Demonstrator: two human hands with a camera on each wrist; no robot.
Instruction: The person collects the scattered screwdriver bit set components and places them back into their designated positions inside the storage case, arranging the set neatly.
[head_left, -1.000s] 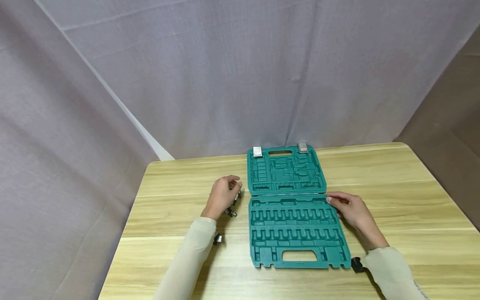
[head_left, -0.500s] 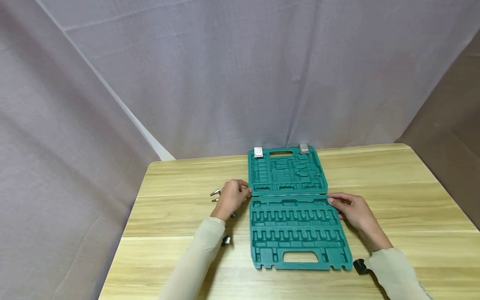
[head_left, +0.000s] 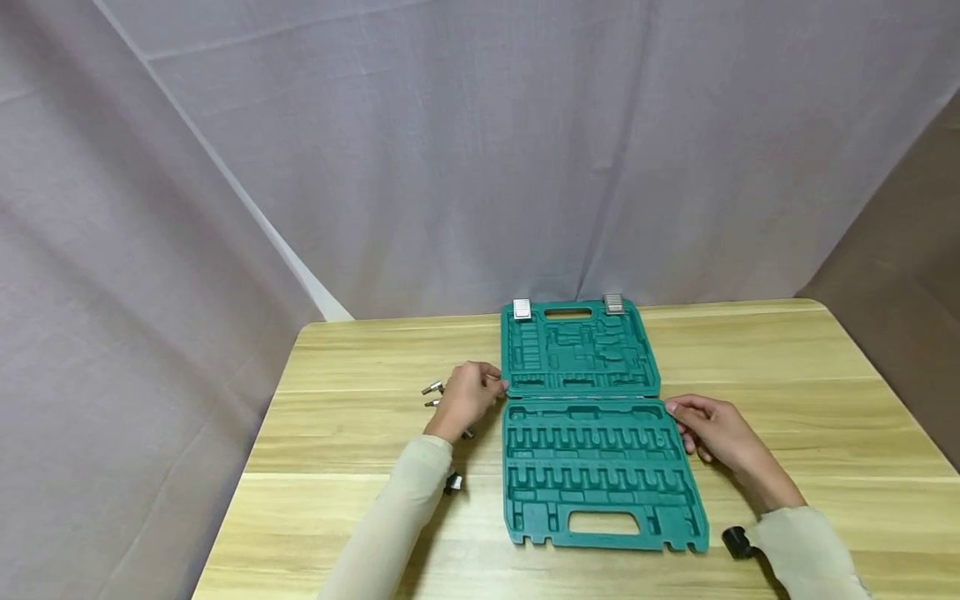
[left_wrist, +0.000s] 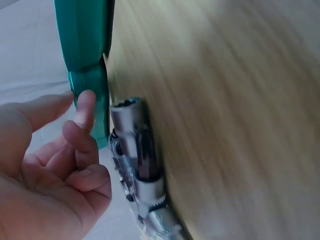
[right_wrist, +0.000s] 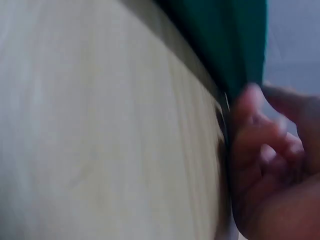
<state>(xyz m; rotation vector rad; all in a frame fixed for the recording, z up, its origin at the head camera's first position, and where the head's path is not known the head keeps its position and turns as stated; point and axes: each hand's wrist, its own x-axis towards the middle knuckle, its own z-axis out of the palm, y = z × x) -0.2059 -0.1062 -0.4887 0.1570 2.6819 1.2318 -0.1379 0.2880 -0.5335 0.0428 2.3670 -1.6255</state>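
Left grip (head_left: 468, 398), right grip (head_left: 716, 429) at edges of green case (head_left: 585, 460), cannot tell whether pinching; left partly hides metal sockets (left_wrist: 134, 127).

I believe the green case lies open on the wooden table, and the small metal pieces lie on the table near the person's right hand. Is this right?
Not quite: the small metal pieces lie near the left hand, as the left wrist view shows. The green case does lie open on the wooden table.
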